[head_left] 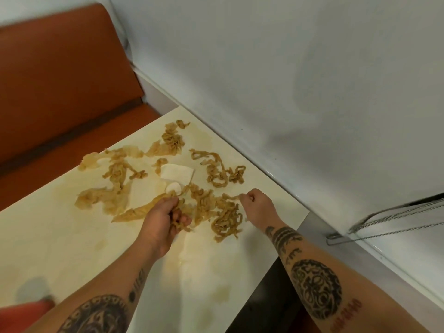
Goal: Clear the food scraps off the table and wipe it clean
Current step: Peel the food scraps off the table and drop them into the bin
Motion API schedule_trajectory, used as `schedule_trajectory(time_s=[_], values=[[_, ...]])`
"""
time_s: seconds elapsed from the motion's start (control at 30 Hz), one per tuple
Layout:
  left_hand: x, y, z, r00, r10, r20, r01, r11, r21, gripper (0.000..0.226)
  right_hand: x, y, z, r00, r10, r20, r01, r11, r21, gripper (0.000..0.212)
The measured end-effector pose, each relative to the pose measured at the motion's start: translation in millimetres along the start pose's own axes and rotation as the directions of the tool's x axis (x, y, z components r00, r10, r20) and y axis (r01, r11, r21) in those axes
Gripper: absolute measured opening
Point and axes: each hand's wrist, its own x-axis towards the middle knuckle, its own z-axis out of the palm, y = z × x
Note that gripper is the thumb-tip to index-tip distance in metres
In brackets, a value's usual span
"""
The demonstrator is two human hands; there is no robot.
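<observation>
Tan noodle scraps (216, 169) lie strewn in clumps across the cream table (48, 236), with wet brown stains around them. My left hand (163, 219) grips a bunch of noodles near the table's middle. My right hand (257, 204) pinches one noodle strand at the right side, close to the wall edge. More noodles (225, 219) lie between my two hands. A white folded napkin (176, 173) and a small white piece (173, 187) sit just beyond my left hand.
An orange bench seat (60, 92) runs behind the table on the left. A white wall (288, 80) borders the table's right edge, with a wire fitting (384, 224) on it. A red object (24, 311) shows at the lower left corner.
</observation>
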Motion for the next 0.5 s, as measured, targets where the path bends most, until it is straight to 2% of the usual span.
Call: schedule_trajectory(time_s=[0.07,0.1,0.17,0.23,0.27,0.33,0.43,0.5], values=[[-4,-3,1,1.000,-0.002,0.001,0.002,1.000,-0.009,0.025,-6,-7,-9,0.993,0.119,0.021,-0.120,0.954,0.274,0.029],[-6,-4,2,1.000,0.001,0.006,-0.001,1.000,0.001,0.029,-10,-9,-13,0.985,0.159,0.064,-0.171,0.889,0.425,0.024],[-13,-7,4,1.000,0.004,0.020,-0.004,0.999,0.035,0.035,-19,-11,-23,0.968,0.179,0.173,-0.249,0.681,0.688,0.015],[-20,-9,6,0.999,0.008,0.032,-0.010,0.998,0.070,0.038,-30,-12,-31,0.957,0.161,0.240,-0.289,0.489,0.823,0.010],[-24,-10,6,0.999,0.012,0.040,-0.015,0.996,0.085,0.039,-38,-13,-36,0.956,0.149,0.251,-0.292,0.433,0.853,0.009],[-30,-10,5,0.999,0.025,0.047,-0.030,0.995,0.097,0.040,-52,-15,-40,0.958,0.124,0.258,-0.286,0.409,0.867,0.009],[-45,-8,2,0.998,0.031,0.058,-0.035,0.997,0.070,0.041,-82,-22,-43,0.973,0.124,0.197,-0.232,0.473,0.850,0.027],[-58,-4,-2,0.997,0.032,0.071,-0.035,0.999,0.036,0.039,-104,-30,-40,0.981,0.110,0.160,-0.194,0.523,0.830,0.032]])
